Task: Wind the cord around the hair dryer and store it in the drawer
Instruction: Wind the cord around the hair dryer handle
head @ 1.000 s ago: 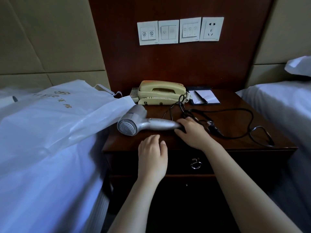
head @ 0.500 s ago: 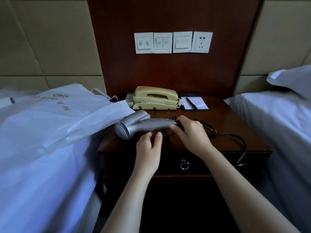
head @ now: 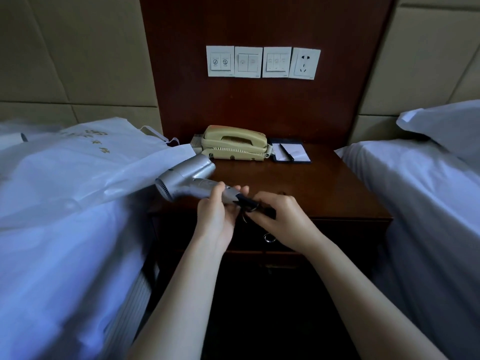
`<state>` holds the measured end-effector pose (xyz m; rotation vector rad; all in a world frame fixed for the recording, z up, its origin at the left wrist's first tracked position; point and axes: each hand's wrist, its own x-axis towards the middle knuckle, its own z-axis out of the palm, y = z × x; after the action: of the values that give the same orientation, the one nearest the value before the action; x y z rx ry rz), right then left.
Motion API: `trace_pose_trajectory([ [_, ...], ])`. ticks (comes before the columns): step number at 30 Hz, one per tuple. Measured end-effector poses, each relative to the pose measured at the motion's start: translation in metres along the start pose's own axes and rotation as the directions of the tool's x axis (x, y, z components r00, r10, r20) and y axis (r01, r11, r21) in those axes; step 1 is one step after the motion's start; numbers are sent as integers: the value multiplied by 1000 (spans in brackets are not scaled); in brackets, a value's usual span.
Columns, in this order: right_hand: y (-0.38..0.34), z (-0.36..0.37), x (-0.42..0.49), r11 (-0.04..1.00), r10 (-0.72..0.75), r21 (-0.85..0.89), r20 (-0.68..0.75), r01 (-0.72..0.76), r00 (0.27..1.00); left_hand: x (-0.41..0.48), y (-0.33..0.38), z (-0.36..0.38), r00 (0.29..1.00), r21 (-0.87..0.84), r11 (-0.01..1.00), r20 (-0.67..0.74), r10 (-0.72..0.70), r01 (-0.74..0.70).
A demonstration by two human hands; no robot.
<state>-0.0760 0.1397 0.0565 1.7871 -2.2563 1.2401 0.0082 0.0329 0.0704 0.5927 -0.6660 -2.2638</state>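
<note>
the hair dryer [head: 185, 181] is lifted just above the front of the counter [head: 324, 193], its round end out to the left over the edge of the bed [head: 65, 242]. the left hand [head: 217, 219] is wrapped around the silver handle near its lower end, which keeps the body steady and leaves the handle free as something to wind onto. the right hand [head: 281, 220] is closed on the black cord [head: 250, 203] right where it leaves the handle, fingers pinched around a small bunch of it; the rest of the cord is hidden under the hands, so how much is gathered cannot be told. holding so near the handle looks meant to keep the first turns tight. the drawer [head: 270, 237] below the counter front is shut, its ring pull showing between the wrists, so storing is not yet begun. a phone [head: 235, 145] and a notepad [head: 291, 153] sit at the back, well apart from the work.
</note>
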Motion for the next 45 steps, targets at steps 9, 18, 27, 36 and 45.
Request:
trace_pose_trajectory([
  [9, 27, -27, -5, 814, 149, -574, 51, -93, 988, 7, -6, 2, 980, 319, 927, 105, 170, -195],
  [18, 42, -67, -10, 934, 343, -193, 261, -300, 902, 24, -1, -23, 929, 658, 656, 270, 254, -370],
  [27, 10, -39, 41, 923, 232, 359, -227, -140, 946, 3, -20, -13, 940, 644, 712, 334, 68, -280],
  [36, -20, -12, 77, 860, 323, 498, -352, -116, 879, 0, -10, 1, 954, 622, 750, 298, 38, -225],
  [45, -8, -21, 30, 691, 468, 722, -427, -20, 774, 2, 14, 2, 958, 595, 755, 233, 166, -275],
])
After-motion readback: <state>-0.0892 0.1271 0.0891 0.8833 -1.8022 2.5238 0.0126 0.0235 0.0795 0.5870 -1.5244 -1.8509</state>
